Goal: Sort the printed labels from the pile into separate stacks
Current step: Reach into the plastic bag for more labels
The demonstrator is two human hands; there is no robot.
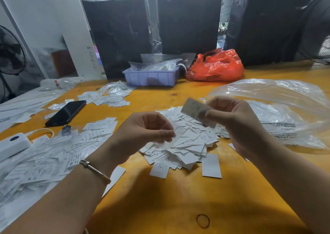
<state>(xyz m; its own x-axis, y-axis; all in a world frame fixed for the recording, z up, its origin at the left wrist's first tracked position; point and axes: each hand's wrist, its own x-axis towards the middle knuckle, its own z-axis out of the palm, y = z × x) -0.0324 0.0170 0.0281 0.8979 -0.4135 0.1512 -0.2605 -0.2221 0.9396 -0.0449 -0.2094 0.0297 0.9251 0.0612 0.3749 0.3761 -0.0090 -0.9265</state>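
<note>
The pile of printed labels (180, 144) lies mid-worktop (178, 207), toward the near edge. Above it the right hand (237, 125) has its grip closed on a small stack of labels (195, 111), thumb on top. The left hand (142, 135) pinches a single label (174, 135), blurred. These slips look light, thin and limp, slippery against one another; best taken by an edge, one at a time. Sorted spreads (53, 155) cover the left side.

White printed labels (180, 144) heaped loosely on the yellow table (178, 198)
</note>
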